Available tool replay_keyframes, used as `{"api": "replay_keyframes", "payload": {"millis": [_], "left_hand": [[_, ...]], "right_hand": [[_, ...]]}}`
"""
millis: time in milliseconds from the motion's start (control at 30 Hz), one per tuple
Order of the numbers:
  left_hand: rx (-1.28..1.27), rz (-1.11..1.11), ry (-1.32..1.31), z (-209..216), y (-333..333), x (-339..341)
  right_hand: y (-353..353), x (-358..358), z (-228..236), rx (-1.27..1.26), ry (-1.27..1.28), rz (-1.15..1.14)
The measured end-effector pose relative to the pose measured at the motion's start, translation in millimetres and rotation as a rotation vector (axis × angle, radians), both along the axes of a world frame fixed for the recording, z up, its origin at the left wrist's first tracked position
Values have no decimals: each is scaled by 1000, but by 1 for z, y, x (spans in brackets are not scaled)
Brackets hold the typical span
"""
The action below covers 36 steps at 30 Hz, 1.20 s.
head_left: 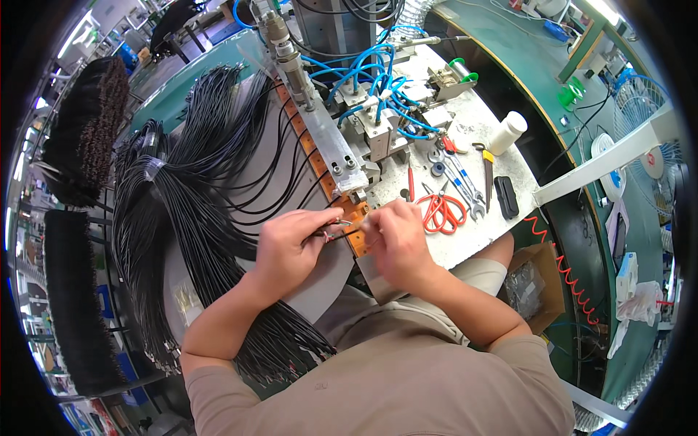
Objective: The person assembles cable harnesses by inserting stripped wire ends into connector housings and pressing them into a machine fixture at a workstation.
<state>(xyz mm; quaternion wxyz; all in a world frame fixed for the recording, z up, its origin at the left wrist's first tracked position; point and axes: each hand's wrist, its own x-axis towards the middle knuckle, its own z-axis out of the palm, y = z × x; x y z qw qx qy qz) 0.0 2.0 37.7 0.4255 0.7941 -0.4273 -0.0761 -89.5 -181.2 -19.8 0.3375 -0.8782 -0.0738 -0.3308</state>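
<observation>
Over the near end of an orange slotted rail [314, 156], my two hands work close together. My left hand [285, 245] is closed, its fingers pinching a thin black cable [344, 234] near a small end with red and pale bits. Just to the right, my right hand [398, 243] is also closed, with its fingertips on the same cable. Several more black cables run from a large bundle [193, 185] on the left into the rail. Beyond my hands stands a metal fixture [320, 120] with an air cylinder. Fingers partly hide the cable's end.
Blue air hoses [374, 69] crowd the machine. On its white top lie red-handled scissors [442, 212], wrenches [465, 185], a yellow-handled tool [488, 163], a black case [505, 197] and a white bottle [509, 129]. An open carton [550, 287] stands at the right, near a red coiled hose [567, 272].
</observation>
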Motion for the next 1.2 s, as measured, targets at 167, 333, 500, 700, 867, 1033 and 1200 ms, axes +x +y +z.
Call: {"api": "replay_keyframes", "payload": {"millis": [167, 333, 500, 700, 867, 1033, 1200], "left_hand": [[114, -23, -2, 12, 2, -9], [200, -40, -351, -18, -2, 12], [281, -20, -469, -24, -5, 11], [223, -16, -502, -24, -8, 10], [220, -16, -499, -23, -8, 10], [232, -31, -511, -23, -7, 8], [230, -28, -516, -24, -7, 8]], "right_hand": [[-25, 9, -33, 329, 256, -116], [-25, 12, -42, 872, 516, 31], [-26, 13, -40, 860, 474, 45], [-26, 13, -33, 811, 441, 44], [-28, 16, -31, 870, 491, 43], [-23, 14, -28, 782, 424, -1], [-22, 14, -34, 598, 325, -45]]}}
